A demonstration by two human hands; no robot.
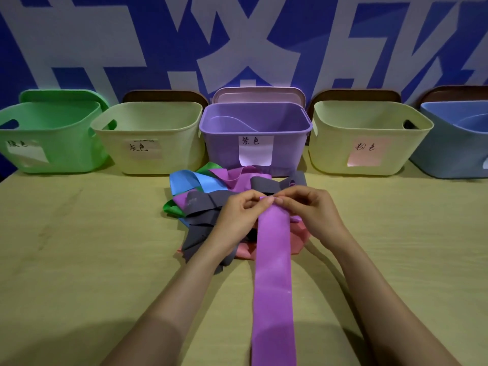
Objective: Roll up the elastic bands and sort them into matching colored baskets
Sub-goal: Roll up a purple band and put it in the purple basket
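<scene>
The far end of a long, flat purple elastic band is pinched from both sides by the left grip and the right grip, fingertips curled onto it. The band is stretched along the pale wooden worktop toward the viewer, across a tangled pile of grey, blue, green and pink bands. A lilac plastic basket is set just behind the pile.

Baskets behind band pile — on table.
</scene>
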